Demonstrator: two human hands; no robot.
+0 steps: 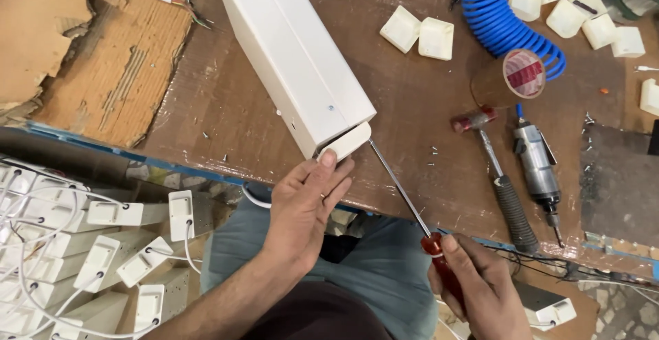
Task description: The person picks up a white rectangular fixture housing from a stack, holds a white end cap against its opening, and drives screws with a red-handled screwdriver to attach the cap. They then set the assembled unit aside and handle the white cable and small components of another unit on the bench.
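1. At frame centre, on the brown wooden workbench (pixel 425 106), lies the long white rectangular metal housing (pixel 292 51), running from top centre down to the bench's near edge.
2. The white plastic end cap (pixel 347 141) sits at the housing's near end, slightly proud and skewed — looks partly seated, not flush. Judgement: cap placed, fastening or final seating not finished.
3. The left hand (pixel 305 209) presses the cap with thumb and fingertips; pushing contact, not a closed grasp.
4. The right hand (pixel 473 281), lower right, is clenched around the red handle of the long-shaft screwdriver (pixel 401 189); the tip reaches the cap's right edge. Can't tell whether it's in a screw or prying.
5. Housing look: clean, glossy white, one small screw on the side face near the cap, no visible dents.
6. Right of centre: hammer with black grip (pixel 498 175), grey pneumatic driver (pixel 539 168), blue coiled air hose (pixel 504 17), tape roll (pixel 518 75). More loose white caps (pixel 419 34) at the top.
7. Lower left: pile of white wired boxes (pixel 89 257).
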